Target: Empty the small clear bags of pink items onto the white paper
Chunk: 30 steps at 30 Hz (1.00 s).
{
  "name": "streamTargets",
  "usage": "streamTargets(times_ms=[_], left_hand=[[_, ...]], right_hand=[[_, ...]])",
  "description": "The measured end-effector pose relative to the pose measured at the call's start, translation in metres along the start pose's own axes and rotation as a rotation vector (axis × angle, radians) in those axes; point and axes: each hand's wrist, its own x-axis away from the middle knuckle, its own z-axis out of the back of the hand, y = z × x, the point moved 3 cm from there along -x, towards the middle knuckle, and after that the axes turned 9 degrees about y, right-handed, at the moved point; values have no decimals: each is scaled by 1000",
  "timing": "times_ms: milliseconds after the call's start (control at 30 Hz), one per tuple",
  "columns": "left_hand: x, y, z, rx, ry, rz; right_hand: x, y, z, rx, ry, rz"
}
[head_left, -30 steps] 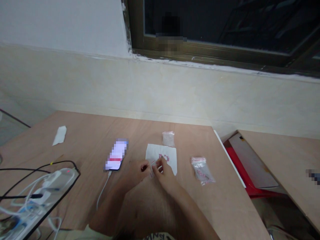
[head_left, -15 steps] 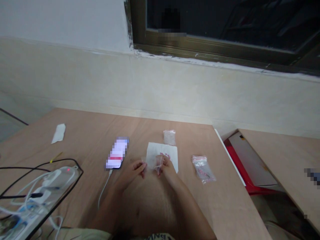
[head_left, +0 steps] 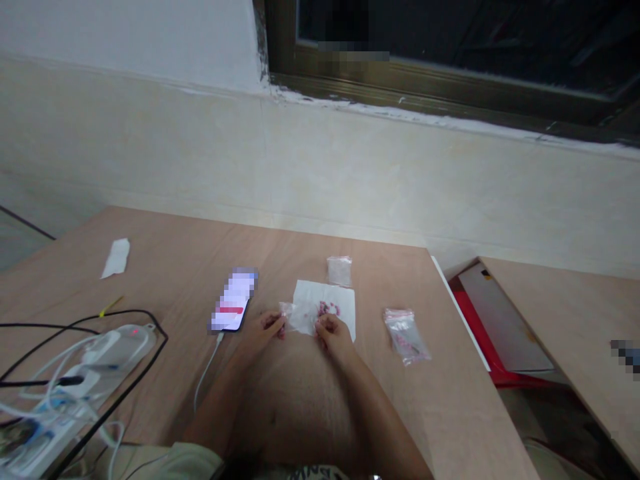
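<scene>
**Plywood bench (head_left: 165, 257), little zip bag pinched up over a paper sheet**

A cream-painted wall (head_left: 350, 173) runs along the back of the bench, and a dark window in a bronze-coloured frame (head_left: 400, 83) is set above it. Off to the right, a second wooden board (head_left: 565, 307) is propped beside a red piece of furniture (head_left: 480, 333), though what that is can't really be told from here.

The action is at the middle of the bench. A clear zip bag (head_left: 296, 319) is held just above a sheet of white paper (head_left: 345, 300), over its left side. Both hands are closed in a pinch: the left hand (head_left: 261, 333) has the bag's left corner, and the right hand (head_left: 334, 335) is gripping its other side. Small pink bits (head_left: 327, 308) are lying on the paper right by the right hand.

A second clear bag (head_left: 340, 271) sits just past the paper. A red-sealed zip bag (head_left: 406, 337) with pink contents is to the right of it. Left of the hands is a phone (head_left: 233, 300) with its screen blurred out, plugged into a white cable (head_left: 205, 367). Further left are a white power strip (head_left: 115, 347), black cables (head_left: 50, 327) and a scrap of white tissue (head_left: 116, 258).
</scene>
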Motion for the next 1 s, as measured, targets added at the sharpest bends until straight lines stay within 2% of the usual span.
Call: streamTargets(times_ms=[333,500,700,1000], left_hand=[[-17,-15,8,53,-24,60],[-20,-6,4,9,-35,-2],[-11,1,-5,-77,-132,52],[-8,20,-12,-128,-80,11]], right_hand=[[-7,15,-1,-85,-16,-72],[-5,10,0,-115,-34,-96],[-2,1,1,-145,-69,-113],[-1,1,1,-178,-70,-143]])
